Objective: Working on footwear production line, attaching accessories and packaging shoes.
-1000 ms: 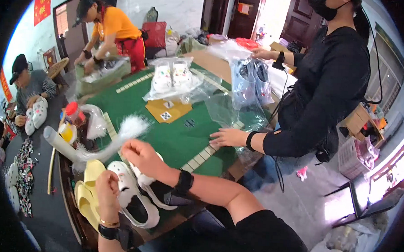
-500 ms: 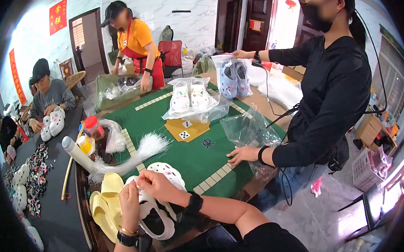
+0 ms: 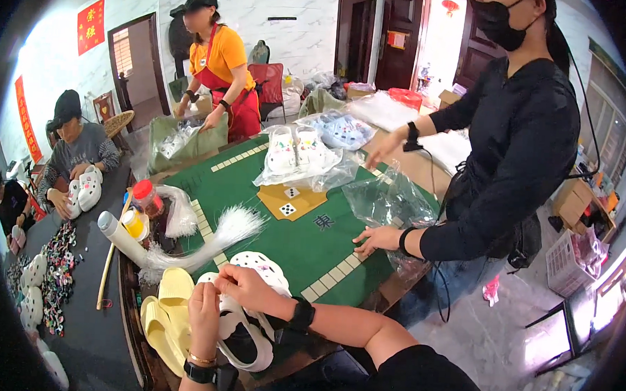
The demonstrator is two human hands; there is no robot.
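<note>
My left hand and my right hand meet fingertip to fingertip above a pair of white clogs at the near edge of the green table. Both hands are closed in a pinch; whatever is between the fingers is too small to make out. The clogs lie partly under my hands, one with its holed toe pointing away. Left of them are pale yellow slippers. A fanned bundle of thin white plastic strands rests just beyond.
A red-lidded jar and a white tube stand at the left. Bagged white clogs and bagged blue clogs lie farther off. Clear bags sit near a co-worker's hand. Small charms cover the dark left table.
The co-worker at right has let go of the bagged blue clogs, now lying flat, and drawn that hand back. The co-worker in orange stands straighter. My hands hold nearly the same pose.
</note>
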